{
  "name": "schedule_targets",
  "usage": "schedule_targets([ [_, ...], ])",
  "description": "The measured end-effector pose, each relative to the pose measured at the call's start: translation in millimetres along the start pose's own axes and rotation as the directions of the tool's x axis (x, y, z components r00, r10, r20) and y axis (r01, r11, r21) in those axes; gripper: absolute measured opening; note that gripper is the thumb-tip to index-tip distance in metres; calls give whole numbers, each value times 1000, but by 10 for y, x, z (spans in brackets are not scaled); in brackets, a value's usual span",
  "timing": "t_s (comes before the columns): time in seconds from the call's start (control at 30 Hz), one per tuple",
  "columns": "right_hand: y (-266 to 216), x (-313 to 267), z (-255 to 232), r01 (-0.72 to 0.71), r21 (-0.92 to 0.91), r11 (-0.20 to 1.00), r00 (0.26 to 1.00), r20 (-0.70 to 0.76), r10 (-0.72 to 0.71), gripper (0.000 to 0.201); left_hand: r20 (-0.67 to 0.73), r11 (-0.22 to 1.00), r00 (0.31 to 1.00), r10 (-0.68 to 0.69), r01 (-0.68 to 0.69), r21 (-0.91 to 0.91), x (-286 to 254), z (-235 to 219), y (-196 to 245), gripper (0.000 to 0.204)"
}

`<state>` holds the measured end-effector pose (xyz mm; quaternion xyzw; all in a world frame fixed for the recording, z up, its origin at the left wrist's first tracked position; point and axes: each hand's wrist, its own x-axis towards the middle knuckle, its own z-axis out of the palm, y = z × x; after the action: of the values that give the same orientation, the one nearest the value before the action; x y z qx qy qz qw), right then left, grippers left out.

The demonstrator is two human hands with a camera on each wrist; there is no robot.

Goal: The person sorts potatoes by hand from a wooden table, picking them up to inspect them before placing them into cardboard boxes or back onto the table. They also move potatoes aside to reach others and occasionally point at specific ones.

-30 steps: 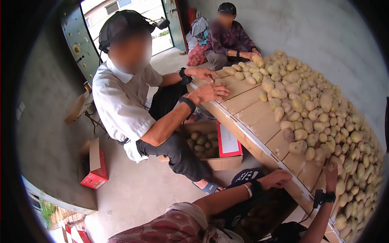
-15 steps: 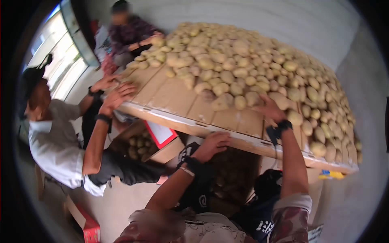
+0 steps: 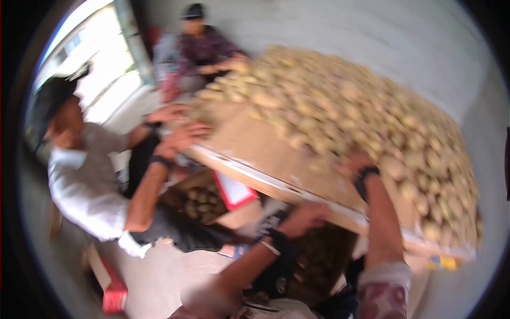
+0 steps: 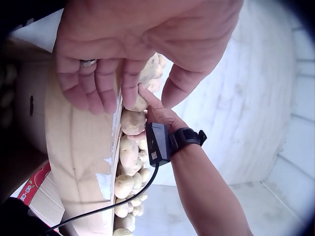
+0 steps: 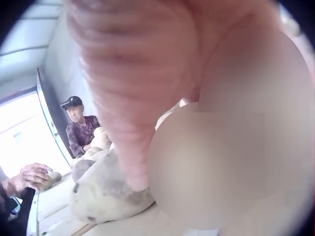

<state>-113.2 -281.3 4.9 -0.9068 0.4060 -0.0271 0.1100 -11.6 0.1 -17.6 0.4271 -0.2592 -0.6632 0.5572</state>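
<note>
A broad pile of potatoes (image 3: 324, 101) covers the back and right of a cardboard-topped table (image 3: 239, 141). My right hand (image 3: 357, 164) reaches in at the front edge of the pile. In the left wrist view, the thumb and fingers of my right hand (image 4: 165, 117) lie around a potato (image 4: 133, 122). A fingertip presses on a large, dark-spotted potato (image 5: 106, 191) in the right wrist view, where a blurred patch hides part of the scene. My left hand (image 3: 305, 219) hovers by the table's front edge, its fingers loosely bent and holding nothing (image 4: 142, 44).
A person in a light shirt sits at the left, hands (image 3: 186, 135) on the table corner. Another person (image 3: 207, 56) sits behind the pile. Beneath the table stand an open carton (image 3: 239, 218) and a darker container of potatoes (image 3: 313, 255). A red box (image 3: 114, 292) lies on the floor.
The head view has swung to the right, then slightly back. My right hand stays among the potatoes at the pile's front edge; my left stays near the table edge.
</note>
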Motion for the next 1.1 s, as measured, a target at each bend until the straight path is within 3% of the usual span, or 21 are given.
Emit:
schedule_targets([
  [0.03,-330,-138,-287,-54,-165,985,983,164,81,96,11,1000,1000,-3,3,-20,0,22,-7,24],
  [0.1,-202,-79,-278,58,-118,991,978,207,-33,95,13,999,1000,-24,25,-46,-56,56,28,24],
  [0.17,-166,-94,-247,-36,-84,996,979,198,53,88,33,999,999,-30,29,39,-44,37,0,32],
  [0.23,-435,-355,-410,-150,48,988,951,281,131,87,49,1000,999,-15,14,21,-77,10,-5,35],
  [0.37,-487,-539,-314,-125,8,992,978,171,121,81,70,1000,998,-3,3,8,-167,53,43,44],
  [0.43,-586,-693,-381,-116,151,982,976,199,85,76,101,1000,995,19,-17,-20,-138,39,-10,46],
  [0.47,-504,-712,-280,-5,136,991,994,106,-10,71,118,998,992,38,-33,-45,-113,-6,-16,49],
  [0.57,-508,-861,-226,-28,149,988,994,104,13,68,152,994,986,69,-55,-97,-81,-25,-76,55],
  [0.6,-482,-928,-141,39,100,994,999,-21,-37,67,120,997,992,50,-43,-59,-148,26,-12,61],
  [0.63,-563,-1025,-194,30,96,995,999,-30,-28,67,132,998,990,50,-43,-56,-155,39,13,61],
  [0.73,-824,-1288,-359,-12,178,984,991,130,-11,65,119,999,993,22,-18,-29,-167,81,18,68],
  [0.77,-833,-1333,-312,-18,178,984,992,126,-5,65,133,1000,991,21,-19,-10,-165,93,29,69],
  [0.83,-889,-1396,-204,-25,52,998,996,-79,29,67,143,1000,990,22,-24,9,-167,115,31,71],
  [0.93,-999,-1473,-343,-25,58,998,1000,0,25,73,113,1000,993,24,-24,2,-157,198,10,70],
  [0.97,-923,-1440,-318,-23,61,998,1000,-6,23,73,133,999,990,38,-40,15,-162,203,24,73],
  [1.03,-688,-1395,-250,122,71,990,991,39,-125,76,154,998,987,46,-50,25,-179,222,28,75],
  [1.1,-567,-1488,-329,120,111,986,992,35,-125,77,147,999,989,29,-34,34,-158,230,53,76],
])
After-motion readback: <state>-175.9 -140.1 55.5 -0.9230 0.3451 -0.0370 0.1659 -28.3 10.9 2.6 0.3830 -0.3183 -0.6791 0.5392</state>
